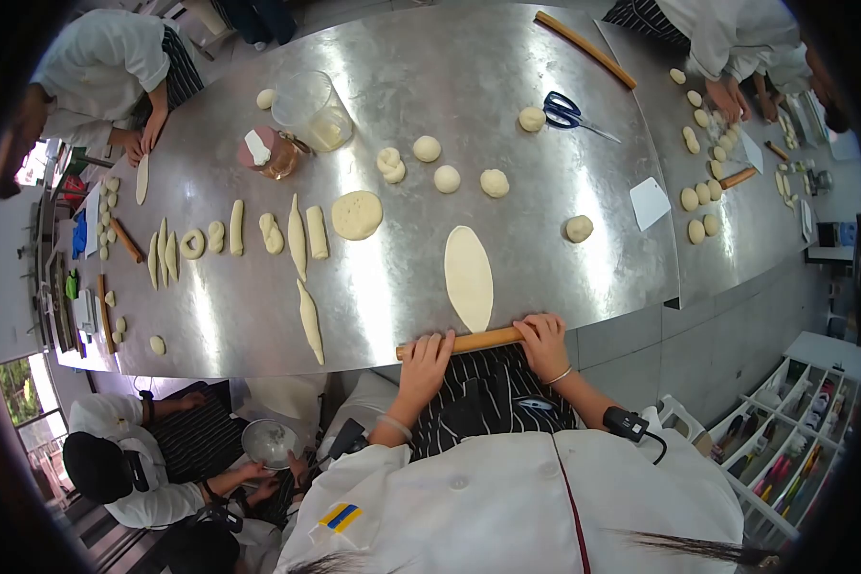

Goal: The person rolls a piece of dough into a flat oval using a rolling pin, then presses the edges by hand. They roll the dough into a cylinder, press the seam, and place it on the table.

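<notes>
A wooden rolling pin (488, 340) lies across the near edge of the metal table. My left hand (425, 366) curls its fingers over the pin's left part, and my right hand (546, 348) grips the right end. Just beyond the pin is a long, flat oval of dough (469, 275), its narrow near tip reaching the wood. Past it sit several round dough balls (447, 179) and a knotted dough piece (390, 165). One more dough ball (579, 229) rests to the right of the oval.
Shaped dough pieces (298, 239) and a flat dough disc (358, 215) line the left. Farther back are a clear plastic jug (316, 113), a lidded jar (274, 155) and blue scissors (568, 112). A white scraper (650, 204) lies right. Other people work around the table.
</notes>
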Demonstrator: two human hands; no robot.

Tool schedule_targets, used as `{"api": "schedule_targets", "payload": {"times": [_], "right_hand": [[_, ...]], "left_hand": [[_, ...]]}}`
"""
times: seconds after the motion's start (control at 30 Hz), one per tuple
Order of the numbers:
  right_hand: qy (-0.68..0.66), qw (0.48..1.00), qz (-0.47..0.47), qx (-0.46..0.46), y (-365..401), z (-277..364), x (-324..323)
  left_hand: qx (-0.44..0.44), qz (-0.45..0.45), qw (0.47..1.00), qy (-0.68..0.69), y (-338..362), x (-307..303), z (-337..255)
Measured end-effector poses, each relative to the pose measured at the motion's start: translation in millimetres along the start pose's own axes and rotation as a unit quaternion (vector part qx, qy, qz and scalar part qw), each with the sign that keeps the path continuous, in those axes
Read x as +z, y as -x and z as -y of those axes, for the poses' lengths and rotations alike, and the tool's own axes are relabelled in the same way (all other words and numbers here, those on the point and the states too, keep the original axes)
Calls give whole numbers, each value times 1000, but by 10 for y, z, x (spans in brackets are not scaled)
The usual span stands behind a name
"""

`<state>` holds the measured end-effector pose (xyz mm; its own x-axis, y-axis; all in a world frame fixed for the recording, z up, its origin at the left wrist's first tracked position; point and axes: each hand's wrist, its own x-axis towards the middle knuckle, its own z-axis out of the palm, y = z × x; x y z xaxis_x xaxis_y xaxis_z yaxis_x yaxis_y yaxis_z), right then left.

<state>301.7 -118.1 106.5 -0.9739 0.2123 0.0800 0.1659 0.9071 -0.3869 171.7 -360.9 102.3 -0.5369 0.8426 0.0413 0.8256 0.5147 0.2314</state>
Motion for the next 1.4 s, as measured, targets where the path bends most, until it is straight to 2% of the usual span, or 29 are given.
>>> {"api": "schedule_targets", "payload": {"times": [0.1,0.2,0.27,0.33,0.4,0.43,0.5,0.53,0.6,0.7,0.87,1.03,1.27,1.33,1.4], "right_hand": [[-36,999,-18,-23,6,-17,-68],[-45,998,-30,-13,-95,18,-145],[-48,998,-39,3,-205,17,-151],[-27,1000,2,2,-304,-3,-148],[8,1000,15,25,-312,49,-119],[45,998,30,43,-324,68,-101],[33,997,38,65,-256,142,-54],[22,995,46,83,-234,165,-30],[37,994,44,90,-299,143,27],[72,991,37,104,-539,100,46],[89,989,37,111,-958,52,-32],[83,990,1,112,-1243,7,-48],[100,989,-50,91,-1640,-132,11],[99,986,-105,85,-1730,-178,47],[99,985,-118,80,-1800,-206,62]], "left_hand": [[22,-45,998,26,-7,-90,4],[4,-79,995,53,-128,-205,26],[-8,-79,995,63,-250,-193,85],[-19,-79,994,74,-286,-145,122],[-19,-1,996,88,-291,-103,169],[-16,1,996,87,-302,-110,163],[-41,-18,999,27,-315,-118,80],[-41,-16,999,27,-311,-79,51],[-101,-14,991,91,-335,-30,-3],[-132,-7,989,72,-549,-19,18],[-129,-18,991,30,-866,-106,98],[-143,2,989,30,-1151,-203,234],[-125,-44,991,6,-1509,-196,471],[-126,-43,991,8,-1590,-211,513],[-115,-73,991,-5,-1663,-217,554]]}}
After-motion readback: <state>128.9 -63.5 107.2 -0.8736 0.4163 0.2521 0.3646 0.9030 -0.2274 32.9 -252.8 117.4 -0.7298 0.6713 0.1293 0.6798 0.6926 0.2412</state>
